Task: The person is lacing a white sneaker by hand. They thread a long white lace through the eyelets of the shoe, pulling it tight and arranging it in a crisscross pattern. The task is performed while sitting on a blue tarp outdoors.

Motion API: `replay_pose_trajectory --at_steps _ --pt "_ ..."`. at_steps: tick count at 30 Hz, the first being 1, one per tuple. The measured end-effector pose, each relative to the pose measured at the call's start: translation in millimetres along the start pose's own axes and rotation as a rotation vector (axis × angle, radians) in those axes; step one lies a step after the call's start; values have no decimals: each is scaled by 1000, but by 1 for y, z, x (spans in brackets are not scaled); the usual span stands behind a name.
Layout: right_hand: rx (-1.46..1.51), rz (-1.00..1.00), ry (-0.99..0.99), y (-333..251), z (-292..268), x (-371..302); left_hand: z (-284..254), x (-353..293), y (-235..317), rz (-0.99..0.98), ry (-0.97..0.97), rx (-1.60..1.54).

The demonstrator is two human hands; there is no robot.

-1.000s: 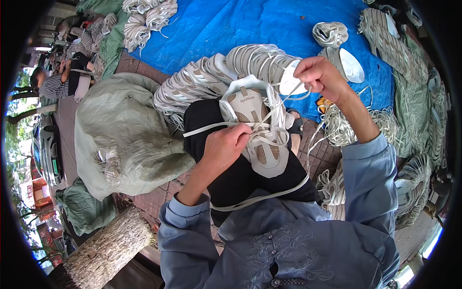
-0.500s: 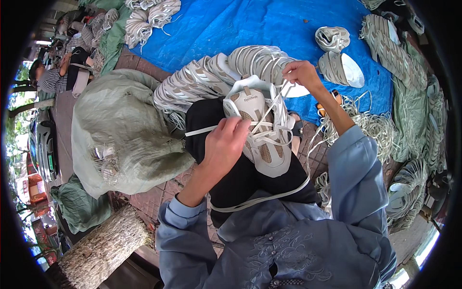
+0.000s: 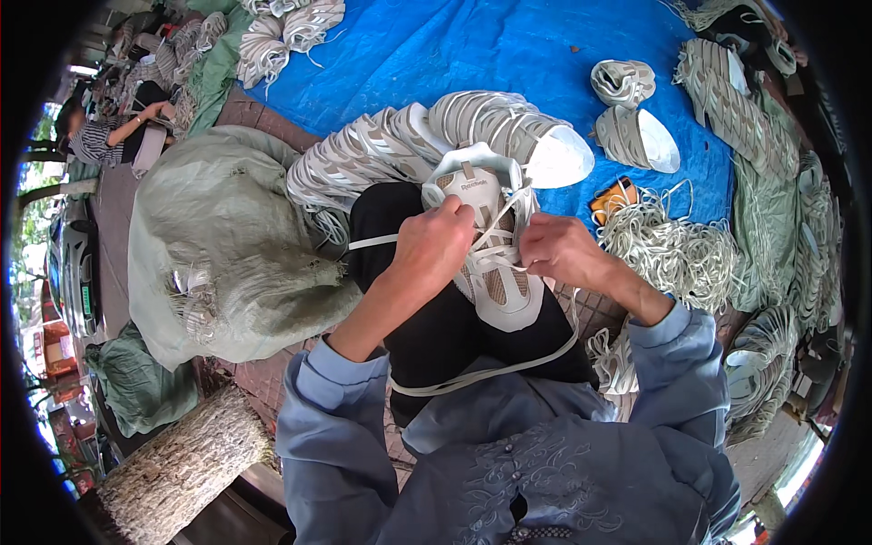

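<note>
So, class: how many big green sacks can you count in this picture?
2: a large stuffed pale green sack beside the person's left hand, and a smaller darker green sack below it by the log. Others may be hidden.

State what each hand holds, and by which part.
Both hands grip the white lace of the shoe upper: left hand at its left eyelets, right hand at its right side.

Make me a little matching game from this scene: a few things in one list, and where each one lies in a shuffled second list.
Things:
1. shoe upper
2. sack
3. lace pile
4. tarp

Places:
A. spread on the ground, farthest from the person
B. on the lap, between both hands
C. to the person's left
D. to the person's right

Pairs: 1-B, 2-C, 3-D, 4-A
</note>
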State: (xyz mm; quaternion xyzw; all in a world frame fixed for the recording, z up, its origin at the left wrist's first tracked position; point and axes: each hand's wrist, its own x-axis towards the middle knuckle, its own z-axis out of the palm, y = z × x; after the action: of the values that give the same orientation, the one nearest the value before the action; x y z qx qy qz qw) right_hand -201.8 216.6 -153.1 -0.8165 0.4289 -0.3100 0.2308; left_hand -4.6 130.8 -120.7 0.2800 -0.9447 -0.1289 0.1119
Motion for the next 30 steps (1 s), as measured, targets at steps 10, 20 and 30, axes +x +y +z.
replay_pose_trajectory --at_steps 10,20,30 --pt "928 789 -191 15 -45 35 -9 -1 -12 12 12 -186" --pt "727 735 -143 13 -19 46 -65 -58 -53 82 -17 250" --pt "277 406 -4 -6 -15 31 -59 -79 -80 29 70 416"
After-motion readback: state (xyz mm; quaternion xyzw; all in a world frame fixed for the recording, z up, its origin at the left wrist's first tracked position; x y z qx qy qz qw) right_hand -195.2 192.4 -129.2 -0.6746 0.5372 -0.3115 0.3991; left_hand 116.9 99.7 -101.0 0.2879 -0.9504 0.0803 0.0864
